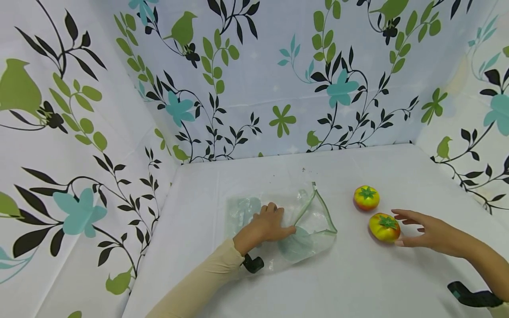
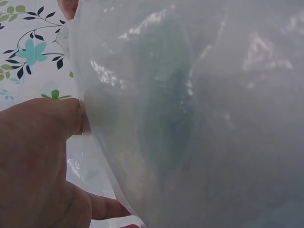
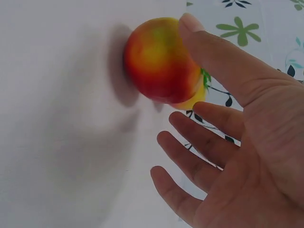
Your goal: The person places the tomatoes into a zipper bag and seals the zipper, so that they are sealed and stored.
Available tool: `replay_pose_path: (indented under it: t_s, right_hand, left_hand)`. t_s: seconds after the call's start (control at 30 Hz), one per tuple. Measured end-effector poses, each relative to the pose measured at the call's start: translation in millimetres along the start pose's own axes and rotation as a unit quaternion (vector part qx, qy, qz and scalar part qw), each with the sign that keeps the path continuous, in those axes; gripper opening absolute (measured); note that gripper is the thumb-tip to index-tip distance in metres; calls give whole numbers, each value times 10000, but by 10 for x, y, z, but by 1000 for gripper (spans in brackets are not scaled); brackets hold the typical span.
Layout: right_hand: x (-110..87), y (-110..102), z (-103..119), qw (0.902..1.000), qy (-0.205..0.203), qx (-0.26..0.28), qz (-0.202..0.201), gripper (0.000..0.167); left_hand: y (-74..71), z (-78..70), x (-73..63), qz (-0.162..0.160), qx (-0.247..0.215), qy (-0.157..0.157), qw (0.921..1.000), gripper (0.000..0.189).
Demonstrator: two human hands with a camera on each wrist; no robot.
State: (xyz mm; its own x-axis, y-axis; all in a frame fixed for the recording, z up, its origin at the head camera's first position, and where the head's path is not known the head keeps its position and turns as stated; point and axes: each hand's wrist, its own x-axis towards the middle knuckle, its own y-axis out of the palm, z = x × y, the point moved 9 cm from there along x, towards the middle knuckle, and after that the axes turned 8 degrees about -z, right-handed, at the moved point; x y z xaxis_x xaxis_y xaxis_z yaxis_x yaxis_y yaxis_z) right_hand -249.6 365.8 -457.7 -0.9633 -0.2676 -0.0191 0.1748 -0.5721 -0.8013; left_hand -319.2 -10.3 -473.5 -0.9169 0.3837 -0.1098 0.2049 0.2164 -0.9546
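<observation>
A clear zip bag (image 1: 306, 247) with a pale green zip strip lies on the white table, its mouth standing apart in a triangle on the right side. On top of it my left hand (image 1: 266, 224) holds the film, thumb spread toward the mouth; the raised film (image 2: 204, 118) fills most of the left wrist view and hides part of the fingers. A yellow-red tomato (image 1: 384, 227) with a green leafy top sits right of the bag. My right hand (image 1: 427, 232) is beside this tomato, fingers apart and thumb near its side. Whether the thumb touches it, I cannot tell.
A second yellow-red tomato (image 1: 366, 197) sits just behind the first. The white table (image 1: 338, 287) meets patterned cloth walls (image 1: 254, 88) at the back and both sides. A dark wrist mount (image 1: 473, 295) is on the right arm.
</observation>
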Motion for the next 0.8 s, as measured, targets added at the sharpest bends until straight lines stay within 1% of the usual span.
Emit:
replay_pose_path:
  t_s: [0.1, 0.23, 0.47, 0.8]
  right_hand:
    - [-4, 28, -44, 10000, 34, 15, 62, 80]
    - [5, 50, -63, 10000, 14, 3, -2, 79]
    - [10, 64, -56, 9999, -46, -51, -119, 75]
    - [9, 85, -34, 10000, -44, 8, -74, 74]
  left_hand:
    - [10, 3, -1, -12, 0, 7, 10000, 80]
    - [17, 7, -1, -8, 13, -4, 10000, 80]
    - [24, 12, 9, 16, 37, -11, 10000, 80]
    - [1, 5, -10, 44, -46, 10, 10000, 79]
